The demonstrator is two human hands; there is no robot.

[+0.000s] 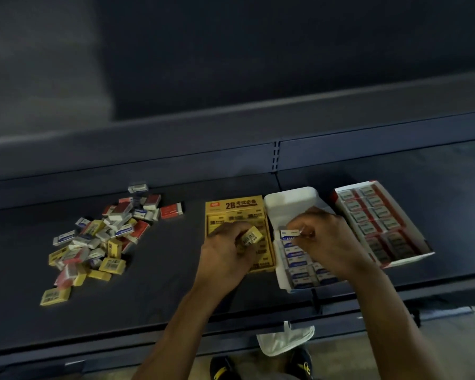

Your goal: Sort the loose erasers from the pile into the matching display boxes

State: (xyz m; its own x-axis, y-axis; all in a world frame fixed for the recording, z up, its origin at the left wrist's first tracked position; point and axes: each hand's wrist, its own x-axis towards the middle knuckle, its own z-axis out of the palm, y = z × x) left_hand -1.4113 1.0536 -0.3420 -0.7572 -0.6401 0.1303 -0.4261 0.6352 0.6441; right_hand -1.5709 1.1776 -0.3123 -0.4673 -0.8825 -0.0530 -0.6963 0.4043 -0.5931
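Along dark metal shelf [162,286], eraser pile [102,237], display boxes [235,205], grey floor [450,341]

Bare shelf [170,270] lies open between the eraser pile [99,237] and the yellow box [235,212]. Yellow box, white box [291,200] and red box [379,223] stand close side by side. The left hand [225,250], gripping a yellow eraser [251,237], and the right hand [327,237], pinching a blue-white eraser [288,235], overhang the first two.

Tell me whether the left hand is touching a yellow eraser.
Touching. The head view shows the left hand gripping the small yellow barcoded eraser, held over the yellow cardboard display box.
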